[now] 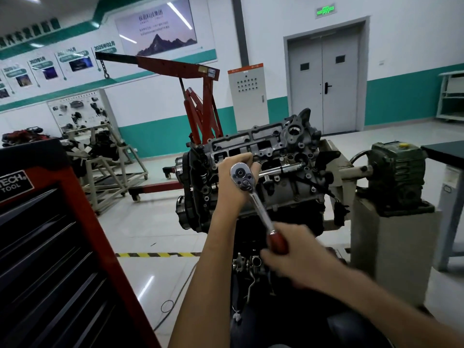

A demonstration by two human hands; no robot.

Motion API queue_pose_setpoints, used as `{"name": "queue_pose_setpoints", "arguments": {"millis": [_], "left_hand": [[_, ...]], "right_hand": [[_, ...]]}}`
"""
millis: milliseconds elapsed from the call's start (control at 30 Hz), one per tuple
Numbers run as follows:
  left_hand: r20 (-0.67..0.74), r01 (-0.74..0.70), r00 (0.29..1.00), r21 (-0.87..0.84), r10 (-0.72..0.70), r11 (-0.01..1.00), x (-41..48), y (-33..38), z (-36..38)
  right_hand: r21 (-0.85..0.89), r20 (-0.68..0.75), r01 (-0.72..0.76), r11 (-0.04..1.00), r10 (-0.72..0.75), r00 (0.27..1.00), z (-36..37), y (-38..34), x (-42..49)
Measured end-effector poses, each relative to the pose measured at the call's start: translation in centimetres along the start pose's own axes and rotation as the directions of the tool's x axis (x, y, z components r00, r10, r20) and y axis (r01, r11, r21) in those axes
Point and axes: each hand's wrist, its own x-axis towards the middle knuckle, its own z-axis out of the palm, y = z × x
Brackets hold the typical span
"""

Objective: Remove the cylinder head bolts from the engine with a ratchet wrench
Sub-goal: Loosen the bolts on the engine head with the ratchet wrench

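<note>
Right hand [296,252] nearest, low and right of centre, fingers wrapped round the red grip of the ratchet wrench [253,197]; chrome shank runs up and left from it to the round head at mid-frame; left hand [232,182] sits behind that head, fingers curled over it toward the engine [283,156]; a chrome extension bar [283,169] leads right from the head into the cylinder head; the bolt at its end is hidden.

Red tool cabinet [82,222] fills the lower left, black drawers; its slanted edge runs close beside the left forearm; label cut off at the frame edge, reads "TECH TOOL".

Glossy floor lies open between cabinet and engine; a thin cable [170,305] loops across it; yellow-and-black stripe [155,254] marks the floor just left of the forearm.

Engine is at centre on a stand, tilted, top face toward the camera; grey pedestal [386,247] near the right forearm carries a green gearbox [396,177] with a yellow cap; dark tabletop [444,151] at the right edge.

Behind the engine, a red engine crane [200,96], boom reaching to the upper left with chain and hook, legs spread on the floor; frame trolleys [113,159] with parts left of it; open floor beyond, to the right.

Far wall: grey control cabinet [247,96]; grey double door [324,79] with a lit green exit sign [325,10] above, text too small to read; mountain poster [155,26], text illegible; timeline panel reads "2025年02月".
</note>
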Motion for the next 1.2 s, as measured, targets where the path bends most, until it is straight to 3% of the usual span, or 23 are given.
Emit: {"name": "queue_pose_setpoints", "arguments": {"millis": [67, 133, 233, 367, 467, 567, 667, 733, 800, 933, 1067, 1133, 1200], "left_hand": [[-0.041, 0.028, 0.999, -0.032, -0.029, 0.999, -0.1, 0.0, 0.4], [-0.047, 0.022, 0.999, -0.028, -0.023, 0.999, -0.2, -0.1, 0.3], [0.055, -0.021, 0.998, -0.011, 0.021, 1.0, -0.3, 0.1, -0.6], [0.156, -0.049, 0.987, 0.03, 0.043, 0.998, 0.0, 0.4, -0.8], [0.146, -0.075, 0.987, 0.051, 0.067, 0.996, 0.1, 0.8, -0.3], [0.045, -0.016, 0.999, -0.03, 0.017, 0.999, -0.2, 0.3, -0.3], [0.024, 0.017, 1.0, -0.034, -0.016, 0.999, -0.1, 0.2, 0.2], [0.022, 0.016, 1.0, -0.011, -0.016, 1.0, 0.2, 0.4, 0.8], [0.024, 0.009, 1.0, 0.013, -0.009, 1.0, 0.2, 0.4, 0.9], [0.06, -0.006, 0.998, -0.028, 0.008, 1.0, -0.2, -0.1, -0.3], [0.07, -0.015, 0.997, -0.004, 0.015, 1.0, 0.4, 0.1, -0.9], [0.078, -0.018, 0.997, 0.006, 0.017, 1.0, 0.2, 0.1, -0.9], [0.055, -0.018, 0.998, -0.031, 0.02, 0.999, -0.3, 0.0, -1.0]], "right_hand": [[0.317, 0.078, -0.024, 0.948, -0.001, 0.997, 2.8, -0.9, -0.7], [0.323, 0.101, -0.032, 0.946, -0.001, 0.995, 2.9, -0.6, -0.4], [-0.143, 0.001, 0.035, 0.989, -0.036, 0.999, -1.8, 0.9, 1.0], [-0.626, -0.132, 0.125, 0.77, -0.263, 0.956, -10.0, 0.6, 3.4], [-0.743, -0.244, 0.055, 0.667, -0.347, 0.906, -11.7, -0.2, 4.2], [-0.668, -0.242, 0.0, 0.744, -0.218, 0.945, -8.1, 0.3, 2.5], [-0.258, -0.029, -0.058, 0.964, 0.052, 0.998, -2.4, -0.3, 0.5], [0.031, 0.087, -0.045, 0.999, 0.042, 0.995, 0.6, -0.9, -0.2], [0.053, 0.094, -0.022, 0.998, 0.017, 0.995, 0.9, -0.8, 0.1], [-0.301, -0.041, 0.03, 0.953, -0.044, 0.998, -4.8, 0.5, 1.6], [-0.691, -0.209, 0.129, 0.711, -0.367, 0.907, -10.1, -0.6, 3.8], [-0.738, -0.253, 0.088, 0.669, -0.395, 0.883, -10.4, -1.1, 4.1], [-0.717, -0.242, 0.049, 0.695, -0.314, 0.918, -8.7, -0.6, 3.2]]}}
